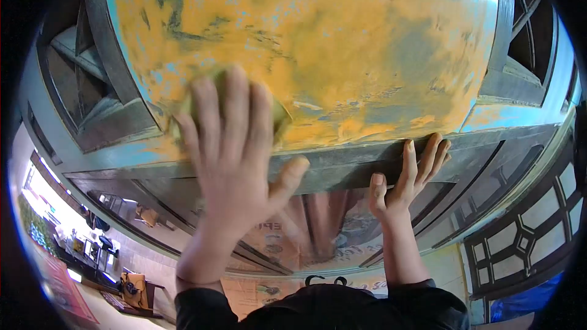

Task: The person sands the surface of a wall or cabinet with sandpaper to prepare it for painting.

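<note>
My left hand (235, 140) lies flat, slightly blurred, over a yellowish-brown pad or sheet (281, 117), pressing it against the lower left of a panel (342, 43). Orange filler with grey and blue patches covers that panel. The pad's edges show around my fingers; its underside is hidden. Farther right, my right hand (413, 174) rests its spread fingers on the dark wooden rail (330, 168) along the panel's lower edge, with nothing in it.
Dark lattice openings (92, 79) flank the panel on both sides. Glass panes show below the rail. A brown chair (136, 290) and a cluttered table stand at the lower left. Printed sheets (244, 290) lie on the floor, and a blue sheet (526, 296) is at the lower right.
</note>
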The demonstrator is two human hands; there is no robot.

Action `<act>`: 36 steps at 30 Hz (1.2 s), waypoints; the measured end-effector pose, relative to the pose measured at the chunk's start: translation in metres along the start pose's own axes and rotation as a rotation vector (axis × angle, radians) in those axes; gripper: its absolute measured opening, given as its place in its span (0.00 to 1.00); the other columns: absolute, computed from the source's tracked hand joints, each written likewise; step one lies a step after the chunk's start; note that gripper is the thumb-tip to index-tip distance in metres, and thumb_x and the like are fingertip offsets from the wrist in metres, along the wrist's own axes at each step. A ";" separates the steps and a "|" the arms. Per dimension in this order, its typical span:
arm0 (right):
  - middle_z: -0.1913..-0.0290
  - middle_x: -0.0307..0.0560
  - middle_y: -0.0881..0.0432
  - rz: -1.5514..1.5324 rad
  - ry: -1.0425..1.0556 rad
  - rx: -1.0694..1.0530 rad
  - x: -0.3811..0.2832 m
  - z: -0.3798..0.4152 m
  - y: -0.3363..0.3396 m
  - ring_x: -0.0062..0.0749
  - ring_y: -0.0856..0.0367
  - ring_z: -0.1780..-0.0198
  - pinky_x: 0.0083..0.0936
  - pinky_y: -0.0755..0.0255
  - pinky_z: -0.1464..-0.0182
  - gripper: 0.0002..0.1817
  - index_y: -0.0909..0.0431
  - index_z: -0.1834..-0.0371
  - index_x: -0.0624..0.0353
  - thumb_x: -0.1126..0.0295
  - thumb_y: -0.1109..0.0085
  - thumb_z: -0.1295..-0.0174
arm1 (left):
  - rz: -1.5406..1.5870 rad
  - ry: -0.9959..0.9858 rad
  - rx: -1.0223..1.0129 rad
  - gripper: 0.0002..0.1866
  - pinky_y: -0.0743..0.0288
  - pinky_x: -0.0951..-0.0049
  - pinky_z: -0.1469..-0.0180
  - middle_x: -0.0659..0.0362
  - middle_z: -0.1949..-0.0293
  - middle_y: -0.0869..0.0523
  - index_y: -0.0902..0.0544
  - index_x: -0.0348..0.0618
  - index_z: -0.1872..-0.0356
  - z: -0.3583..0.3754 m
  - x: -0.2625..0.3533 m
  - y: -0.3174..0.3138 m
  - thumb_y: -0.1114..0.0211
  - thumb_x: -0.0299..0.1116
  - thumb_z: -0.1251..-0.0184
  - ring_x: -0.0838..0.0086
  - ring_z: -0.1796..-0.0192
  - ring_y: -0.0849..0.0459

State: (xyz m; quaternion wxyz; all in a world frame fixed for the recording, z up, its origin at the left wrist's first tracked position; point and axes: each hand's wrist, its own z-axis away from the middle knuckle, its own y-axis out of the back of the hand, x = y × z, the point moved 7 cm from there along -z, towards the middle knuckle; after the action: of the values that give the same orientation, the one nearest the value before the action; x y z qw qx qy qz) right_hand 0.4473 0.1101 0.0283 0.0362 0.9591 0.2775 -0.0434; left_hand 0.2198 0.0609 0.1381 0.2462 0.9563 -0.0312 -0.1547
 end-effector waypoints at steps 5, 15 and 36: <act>0.19 0.66 0.42 -0.059 -0.011 0.041 0.003 0.003 0.000 0.69 0.56 0.16 0.71 0.71 0.21 0.34 0.36 0.22 0.45 0.44 0.52 0.28 | 0.006 -0.147 0.091 0.47 0.72 0.31 0.22 0.46 0.16 0.48 0.41 0.37 0.20 -0.001 0.035 -0.016 0.55 0.67 0.25 0.41 0.16 0.56; 0.19 0.64 0.40 -0.103 -0.008 0.035 0.006 0.006 0.002 0.68 0.55 0.16 0.70 0.73 0.21 0.34 0.39 0.21 0.41 0.41 0.53 0.27 | -0.095 -0.234 0.056 0.43 0.70 0.33 0.21 0.45 0.18 0.43 0.38 0.46 0.19 -0.010 0.070 -0.023 0.49 0.62 0.27 0.42 0.16 0.50; 0.23 0.65 0.34 -0.295 -0.026 -0.048 0.012 0.012 0.018 0.63 0.48 0.17 0.64 0.71 0.19 0.27 0.30 0.29 0.50 0.47 0.57 0.23 | -0.237 -0.415 0.153 0.29 0.65 0.41 0.18 0.60 0.21 0.32 0.26 0.58 0.26 -0.008 0.086 -0.031 0.46 0.53 0.25 0.58 0.17 0.41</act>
State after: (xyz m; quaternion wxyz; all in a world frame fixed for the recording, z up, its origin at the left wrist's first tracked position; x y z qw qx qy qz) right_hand 0.4663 0.0998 0.0164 0.0559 0.9060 0.4160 -0.0539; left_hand 0.3041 0.0797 0.1061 0.1416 0.9168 0.0198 -0.3730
